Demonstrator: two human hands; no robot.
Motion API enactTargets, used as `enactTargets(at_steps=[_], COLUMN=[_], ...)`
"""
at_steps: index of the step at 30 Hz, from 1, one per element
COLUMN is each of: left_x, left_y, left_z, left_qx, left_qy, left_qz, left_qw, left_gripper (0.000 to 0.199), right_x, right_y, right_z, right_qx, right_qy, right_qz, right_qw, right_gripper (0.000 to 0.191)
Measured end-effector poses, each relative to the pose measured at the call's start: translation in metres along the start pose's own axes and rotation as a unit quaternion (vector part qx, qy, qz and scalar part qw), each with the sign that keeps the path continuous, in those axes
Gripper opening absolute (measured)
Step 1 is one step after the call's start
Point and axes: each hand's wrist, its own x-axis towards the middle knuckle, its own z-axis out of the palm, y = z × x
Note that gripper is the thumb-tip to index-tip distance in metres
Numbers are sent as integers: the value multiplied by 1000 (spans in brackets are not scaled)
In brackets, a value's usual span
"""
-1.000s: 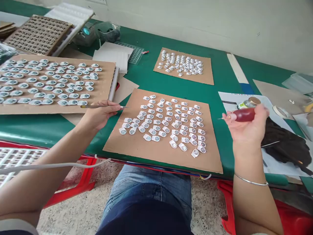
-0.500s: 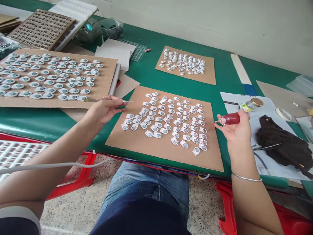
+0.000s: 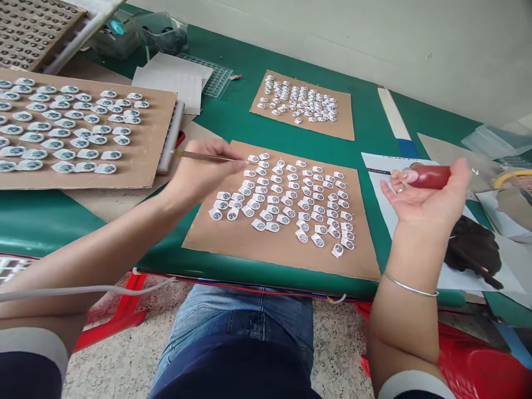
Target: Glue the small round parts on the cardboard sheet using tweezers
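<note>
My left hand (image 3: pixel 205 169) is closed around a thin pen-like tool (image 3: pixel 199 155), its fine tip pointing right over the upper left pieces of the middle cardboard sheet (image 3: pixel 236 244). Whether the tip touches a piece, I cannot tell. Rows of small white tags with round dark-patterned faces (image 3: pixel 272 209) cover that sheet. To its right, my right hand (image 3: pixel 428 202) is raised, palm up, its fingers curled round a small squeeze bottle of red liquid (image 3: pixel 434 177). The bottle lies nearly level, its nozzle end by my fingertips.
Another cardboard sheet of similar pieces (image 3: pixel 143 149) lies at left, and a smaller one (image 3: pixel 343 119) at the back. Behind are plastic bins (image 3: pixel 162 39) and a tray of dark pieces (image 3: pixel 33 27). At right lie white paper (image 3: pixel 374 166) and a dark cloth (image 3: pixel 474 249).
My left hand has moved right with the tool, onto the sheet's upper left pieces. My right hand has lifted away to the right with the red bottle. The view has shifted slightly right.
</note>
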Motion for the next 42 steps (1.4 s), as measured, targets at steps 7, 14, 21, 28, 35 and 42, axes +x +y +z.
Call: enactTargets(at_steps=[7,14,21,28,35,42], left_x=[-37,-44,-44,-47,-65,-78], left_y=[11,-6,-6,-10,-14,-13], left_z=[56,54,57,57,63,71], left_qx=[161,202,199,229,350,433], left_qy=[-216,-265,-276,-303,-311,-256], left_qz=[117,116,109,198,376,480], left_qw=[956,936,934,904,800,719], left_gripper=[8,9,11,12,13,18], right_x=[-37,-64,-66,-72,-87,-101], right_y=[-7,15,8,10,24,26], right_z=[92,101,104,110,123,126], right_qx=[147,139,109,104,20,-194], right_qy=[22,-85,-87,-86,-162,-203], right_qz=[134,166,136,140,116,2], right_qw=[980,972,981,981,980,960], right_gripper=[44,34,30,32,26,24])
